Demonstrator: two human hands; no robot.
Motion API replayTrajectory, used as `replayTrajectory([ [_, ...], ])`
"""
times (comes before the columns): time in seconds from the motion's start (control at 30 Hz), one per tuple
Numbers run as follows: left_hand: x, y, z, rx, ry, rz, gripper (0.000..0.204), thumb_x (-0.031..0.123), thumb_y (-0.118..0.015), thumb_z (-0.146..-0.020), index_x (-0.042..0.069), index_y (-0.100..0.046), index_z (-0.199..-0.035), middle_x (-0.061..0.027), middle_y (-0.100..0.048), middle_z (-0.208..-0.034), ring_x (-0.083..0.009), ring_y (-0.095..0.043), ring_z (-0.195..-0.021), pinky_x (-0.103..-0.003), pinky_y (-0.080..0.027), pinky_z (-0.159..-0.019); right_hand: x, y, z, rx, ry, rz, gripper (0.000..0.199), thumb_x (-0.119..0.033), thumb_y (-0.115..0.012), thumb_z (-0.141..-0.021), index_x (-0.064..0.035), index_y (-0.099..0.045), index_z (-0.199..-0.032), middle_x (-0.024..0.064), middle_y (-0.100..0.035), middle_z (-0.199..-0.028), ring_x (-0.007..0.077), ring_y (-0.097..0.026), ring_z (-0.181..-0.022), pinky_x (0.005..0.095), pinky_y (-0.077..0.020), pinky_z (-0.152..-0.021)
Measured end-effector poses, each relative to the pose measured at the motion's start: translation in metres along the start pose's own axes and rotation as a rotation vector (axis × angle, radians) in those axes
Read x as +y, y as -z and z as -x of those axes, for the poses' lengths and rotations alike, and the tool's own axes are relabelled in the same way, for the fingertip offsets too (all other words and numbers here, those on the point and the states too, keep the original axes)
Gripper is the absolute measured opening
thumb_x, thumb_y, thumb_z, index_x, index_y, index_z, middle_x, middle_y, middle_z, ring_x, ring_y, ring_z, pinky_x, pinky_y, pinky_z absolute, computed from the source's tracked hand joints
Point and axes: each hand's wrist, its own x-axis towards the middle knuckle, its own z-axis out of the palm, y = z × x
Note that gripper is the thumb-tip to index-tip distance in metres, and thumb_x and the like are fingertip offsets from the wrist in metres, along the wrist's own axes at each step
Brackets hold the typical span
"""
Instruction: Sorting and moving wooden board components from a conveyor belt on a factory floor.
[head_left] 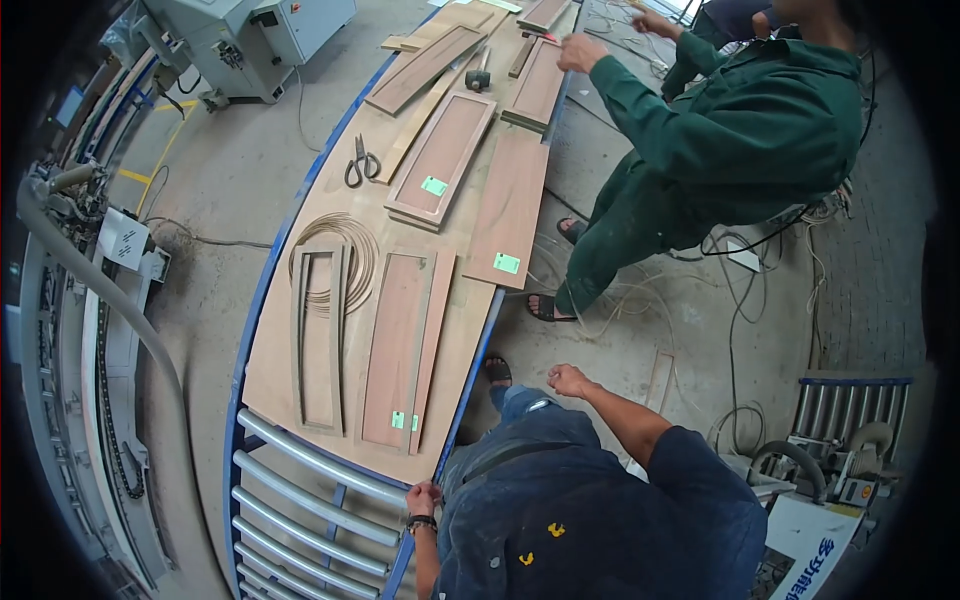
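Observation:
My left hand (pixel 423 497), with a dark band at the wrist, is beside the blue rail near the table's front corner. Its fingers are curled, and whatever they may hold is hidden. My right hand (pixel 568 381) is a loose fist in the air right of the table, with nothing visible in it. Nearest on the table lies a long reddish wood panel (pixel 398 340) with a narrow strip along it and green labels at its near end. To its left, an open wooden frame (pixel 298 350) rests partly over a coil of thin tan strip (pixel 365 255).
Black-handled scissors (pixel 360 165), a framed panel (pixel 445 155), a flat panel (pixel 507 200) and a mallet (pixel 478 79) lie farther up. Metal rollers (pixel 320 500) adjoin the table's near end. A co-worker in green (pixel 700 150) stands at right. Cables (pixel 745 300) cross the floor.

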Motion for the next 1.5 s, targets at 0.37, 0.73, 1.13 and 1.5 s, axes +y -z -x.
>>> replayTrajectory([
  [0.37, 0.065, -0.042, -0.007, -0.059, -0.064, 0.085, 0.023, 0.017, -0.056, -0.088, 0.0, -0.059, -0.073, -0.0075, -0.059, -0.064, -0.0136, -0.053, -0.048, -0.026, -0.04, -0.041, 0.011, 0.019, -0.037, -0.045, 0.009, -0.058, 0.02, -0.017, -0.06, -0.078, -0.0018, -0.062, -0.091, 0.007, -0.064, -0.073, 0.0155, -0.061, -0.061, 0.0295, -0.0488, -0.057],
  [0.73, 0.054, -0.05, 0.0, 0.013, -0.073, 0.021, 0.015, 0.014, -0.061, -0.086, -0.001, -0.061, -0.084, -0.0083, -0.062, -0.072, -0.0141, -0.058, -0.059, -0.025, -0.047, -0.051, 0.009, 0.033, -0.036, -0.129, -0.029, -0.047, 0.03, -0.022, -0.062, -0.078, -0.0009, -0.062, -0.099, 0.0088, -0.066, -0.079, 0.0168, -0.063, -0.063, 0.0297, -0.051, -0.06],
  [1.13, 0.044, -0.043, 0.006, -0.007, -0.036, 0.02, 0.022, 0.023, -0.061, -0.087, 0.001, -0.06, -0.092, -0.0063, -0.061, -0.071, -0.0125, -0.056, -0.058, -0.026, -0.047, -0.049, 0.029, 0.02, -0.037, -0.072, -0.033, -0.057, 0.015, -0.017, -0.057, -0.078, -0.0035, -0.062, -0.083, 0.0055, -0.063, -0.069, 0.0148, -0.06, -0.059, 0.0294, -0.0483, -0.055],
  [1.5, 0.024, 0.006, -0.001, -0.065, -0.078, -0.002, 0.024, 0.023, -0.061, -0.088, -0.001, -0.06, -0.094, -0.0085, -0.064, -0.076, -0.0153, -0.06, -0.061, -0.028, -0.049, -0.056, 0.0, -0.015, 0.008, -0.063, -0.075, -0.132, 0.019, -0.017, -0.057, -0.079, -0.0022, -0.063, -0.089, 0.0055, -0.061, -0.065, 0.0136, -0.057, -0.056, 0.0295, -0.0454, -0.052],
])
